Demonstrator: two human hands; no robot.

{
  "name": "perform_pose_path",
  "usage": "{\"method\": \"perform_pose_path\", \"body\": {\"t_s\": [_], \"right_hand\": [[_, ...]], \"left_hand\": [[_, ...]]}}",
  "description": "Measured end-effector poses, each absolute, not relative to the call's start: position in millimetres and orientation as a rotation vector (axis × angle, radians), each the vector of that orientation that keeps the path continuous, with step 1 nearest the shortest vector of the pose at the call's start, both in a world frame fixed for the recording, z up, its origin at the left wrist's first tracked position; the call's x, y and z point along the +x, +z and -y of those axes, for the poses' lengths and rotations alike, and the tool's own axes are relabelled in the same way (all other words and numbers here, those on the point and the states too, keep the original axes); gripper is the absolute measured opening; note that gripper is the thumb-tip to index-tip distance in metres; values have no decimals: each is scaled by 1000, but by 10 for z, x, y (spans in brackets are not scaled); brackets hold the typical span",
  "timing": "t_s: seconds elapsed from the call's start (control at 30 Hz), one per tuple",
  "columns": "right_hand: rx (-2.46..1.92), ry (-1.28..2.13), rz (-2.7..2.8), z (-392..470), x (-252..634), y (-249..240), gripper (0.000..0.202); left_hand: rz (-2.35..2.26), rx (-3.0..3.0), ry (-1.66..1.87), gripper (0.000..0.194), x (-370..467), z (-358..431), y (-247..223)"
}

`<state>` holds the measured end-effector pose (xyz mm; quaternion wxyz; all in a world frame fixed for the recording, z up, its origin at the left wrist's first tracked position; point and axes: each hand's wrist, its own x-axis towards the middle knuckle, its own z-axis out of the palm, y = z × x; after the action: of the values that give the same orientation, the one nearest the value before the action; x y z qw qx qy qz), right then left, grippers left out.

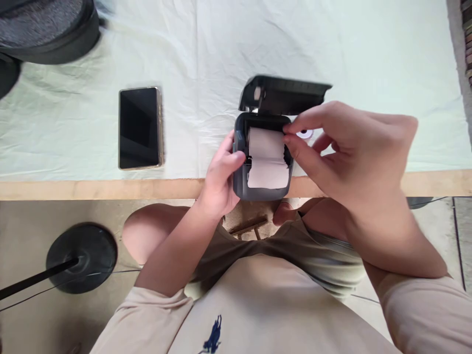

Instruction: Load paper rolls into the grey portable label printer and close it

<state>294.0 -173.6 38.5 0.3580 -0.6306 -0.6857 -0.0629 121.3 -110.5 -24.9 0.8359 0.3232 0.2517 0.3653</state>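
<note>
A small dark grey portable receipt printer (240,182) is held over the table's front edge, its black lid (291,96) swung up and back. My left hand (221,177) grips the printer from the left side, thumb on the rim. Inside the compartment sits a white paper roll (266,142), its loose end lying toward me over the front lip. My right hand (342,147) pinches with thumb and forefinger at the roll's upper right edge; the exact contact is partly hidden by the fingertips. Behind those fingers, another small white roll (305,134) shows in part.
A phone (139,129) with a dark screen lies on the pale tablecloth (177,59) to the left. A black rounded object (55,34) fills the far left corner. The wooden table edge (92,190) runs across in front of me. Below left stands a round black base (83,255) with a pole.
</note>
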Motion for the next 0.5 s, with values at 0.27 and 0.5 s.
{"method": "perform_pose_path", "body": {"t_s": [0.27,0.5], "right_hand": [[-1763,-109,1958,1734,3050,320,9],[-1763,77,2008,1797,3067,404,26]], "left_hand": [[-541,751,700,43,1180,1102,-285],[-612,762,699,41,1201,1133,-262]]}}
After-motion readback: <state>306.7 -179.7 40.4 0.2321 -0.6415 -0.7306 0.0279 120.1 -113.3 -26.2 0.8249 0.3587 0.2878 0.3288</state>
